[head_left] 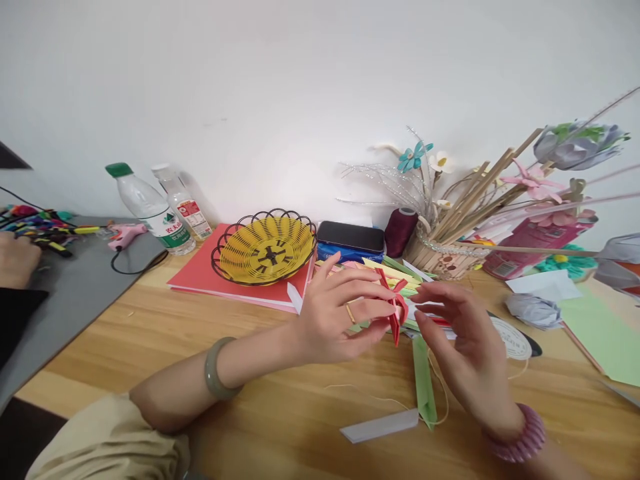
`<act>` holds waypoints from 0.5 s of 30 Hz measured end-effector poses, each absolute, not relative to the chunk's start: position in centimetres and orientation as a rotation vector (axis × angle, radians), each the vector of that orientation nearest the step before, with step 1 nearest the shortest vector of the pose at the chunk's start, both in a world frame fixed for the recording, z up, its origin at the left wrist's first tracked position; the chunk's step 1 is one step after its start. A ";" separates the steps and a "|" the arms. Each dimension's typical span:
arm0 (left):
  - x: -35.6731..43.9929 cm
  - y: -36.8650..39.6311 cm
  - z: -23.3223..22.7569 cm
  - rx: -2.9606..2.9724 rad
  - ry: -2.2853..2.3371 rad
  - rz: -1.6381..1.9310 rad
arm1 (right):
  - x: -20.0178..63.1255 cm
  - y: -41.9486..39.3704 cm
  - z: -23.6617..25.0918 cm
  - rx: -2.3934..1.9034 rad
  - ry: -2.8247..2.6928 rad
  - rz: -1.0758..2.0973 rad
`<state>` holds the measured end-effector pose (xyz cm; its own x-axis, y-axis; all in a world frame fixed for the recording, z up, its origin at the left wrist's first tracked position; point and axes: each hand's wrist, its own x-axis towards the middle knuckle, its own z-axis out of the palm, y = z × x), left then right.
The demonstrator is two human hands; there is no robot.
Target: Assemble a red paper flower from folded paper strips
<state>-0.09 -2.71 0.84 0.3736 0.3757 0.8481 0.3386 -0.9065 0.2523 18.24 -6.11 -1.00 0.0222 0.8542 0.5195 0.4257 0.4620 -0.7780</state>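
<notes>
My left hand (336, 313) pinches a red folded paper flower (395, 308) between thumb and fingers, above the wooden table (280, 407). My right hand (463, 347) hovers just right of the flower, fingers spread and curled toward it; whether it touches the paper is unclear. A folded green paper strip (423, 381) lies on the table below the hands, beside a thin thread (370, 397). A pile of coloured folded paper strips (395, 273) sits behind the hands.
A yellow wire basket (265, 248) rests on red paper sheets (200, 275). Two water bottles (150, 208), a black case (351, 236), a maroon thread spool (400, 231) and a stick holder with paper flowers (450, 257) line the back. Another person's hand (15, 257) is at far left.
</notes>
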 end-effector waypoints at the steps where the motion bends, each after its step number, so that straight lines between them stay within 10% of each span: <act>1: 0.0 -2.8 0.8 2.534 0.696 1.551 | 18.2 -6.3 -0.9 -1.102 -1.672 0.331; 15: 1.2 -2.3 -0.7 1.561 0.989 0.942 | 17.7 -5.9 -1.0 -1.220 -1.797 0.485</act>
